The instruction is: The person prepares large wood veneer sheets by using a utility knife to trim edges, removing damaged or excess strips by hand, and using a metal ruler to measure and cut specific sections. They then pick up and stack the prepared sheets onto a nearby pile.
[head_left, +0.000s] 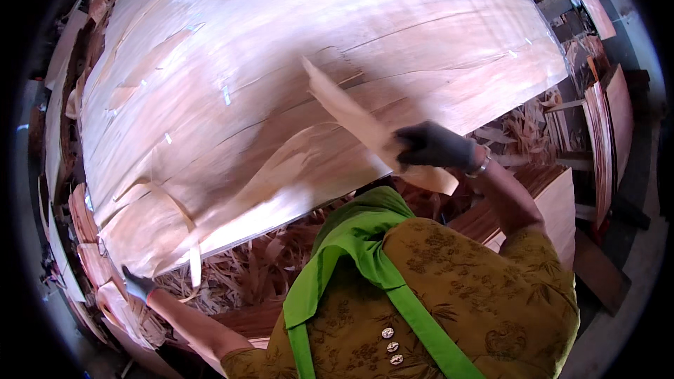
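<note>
The right hand [435, 146], in a dark glove, is closed around a pale veneer strip [351, 112]. The strip passes through the grip: its longer part reaches away toward the upper left, above the large veneer sheet [449, 42], and its shorter end comes out below the hand, near the sheet's front edge. A metal band [481, 161] is around the right wrist.

The left hand [138, 285], also gloved, is at the near left corner of the sheet. Whether its fingers are wide or pinching the edge, I cannot tell.

The sheet is broad and pale, with cracks, wavy layers and small white pieces on it. A thin curled strip [181, 214] lies near its left corner and hangs over the front edge. Under this edge there is a heap of shavings [235, 267], and at the right side stand thin boards [607, 147].

The fingertips of the right hand are blurred. The sheet's far edge is cut off by the frame, its support is mostly hidden, and the rim of the view is dark.
</note>
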{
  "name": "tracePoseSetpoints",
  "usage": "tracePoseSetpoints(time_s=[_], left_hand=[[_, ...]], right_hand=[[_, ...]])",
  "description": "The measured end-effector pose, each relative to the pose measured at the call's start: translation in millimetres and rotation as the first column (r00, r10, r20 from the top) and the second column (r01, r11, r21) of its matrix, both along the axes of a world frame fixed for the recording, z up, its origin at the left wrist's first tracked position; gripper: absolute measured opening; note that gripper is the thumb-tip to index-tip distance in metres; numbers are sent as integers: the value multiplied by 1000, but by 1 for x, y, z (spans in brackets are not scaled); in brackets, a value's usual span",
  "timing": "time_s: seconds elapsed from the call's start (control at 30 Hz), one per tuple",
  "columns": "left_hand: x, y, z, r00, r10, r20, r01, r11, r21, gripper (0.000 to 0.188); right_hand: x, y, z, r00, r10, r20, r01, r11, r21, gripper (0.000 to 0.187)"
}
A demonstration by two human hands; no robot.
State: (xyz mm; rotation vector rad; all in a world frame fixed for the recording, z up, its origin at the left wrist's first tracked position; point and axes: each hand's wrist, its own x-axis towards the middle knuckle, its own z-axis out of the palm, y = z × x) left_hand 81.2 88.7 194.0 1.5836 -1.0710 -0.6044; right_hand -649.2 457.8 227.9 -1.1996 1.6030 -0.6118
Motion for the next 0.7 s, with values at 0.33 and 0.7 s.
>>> tracePoseSetpoints(time_s=[0.33, 0.7], left_hand=[[-408, 183, 64, 277, -761, 587, 945, 327, -21, 51], [-418, 154, -58, 79, -901, 426, 708, 352, 612, 51]], right_hand=[[35, -91, 12, 994, 40, 98, -20, 980, -199, 27], [17, -68, 19, 917, -135, 376, 93, 987, 128, 21]])
